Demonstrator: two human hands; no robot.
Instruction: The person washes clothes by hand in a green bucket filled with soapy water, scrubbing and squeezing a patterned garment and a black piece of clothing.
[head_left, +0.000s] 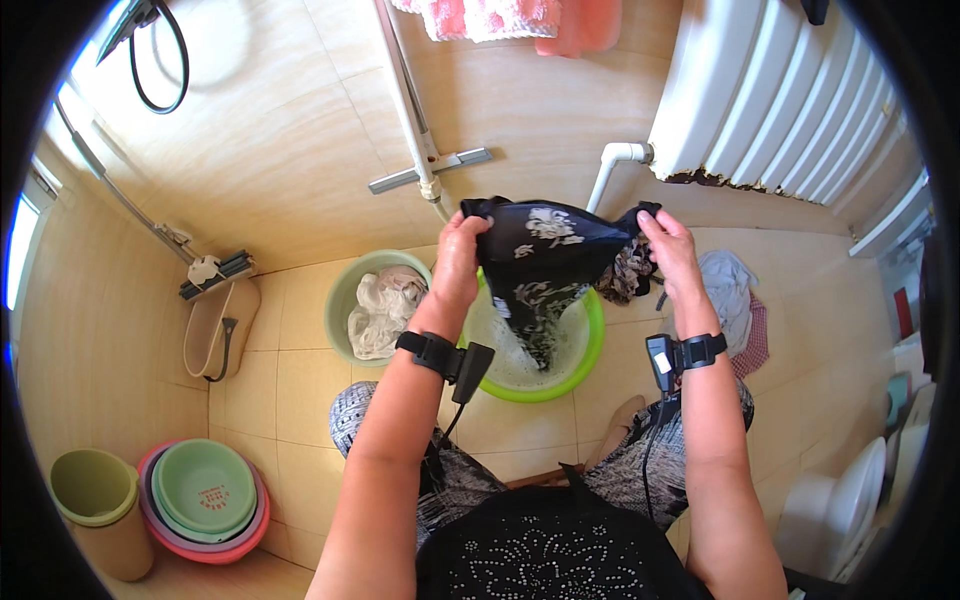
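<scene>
Hanging between two raised hands, a black cloth [545, 245] with white flowers spans the space above a bright green tub [596, 350]; whether its lower tip touches the sudsy water [480, 340] I cannot tell. The left hand [460, 255] grips one top corner, the right hand [670, 255] the other, both closed on the fabric. The left forearm partly hides the gap between the tub and a pale green basin [332, 320] of white laundry [378, 315]. Dark patterned clothes [627, 275] lie just beyond the tub's right rim, with a light blue garment [728, 295] farther right. Beige tiled floor [262, 335] stretches left toward stacked bowls [207, 490] and right toward a toilet [850, 510]. Marbled tan walls [280, 165] rise behind, bearing a white radiator [760, 100] with rusty lower edges.
</scene>
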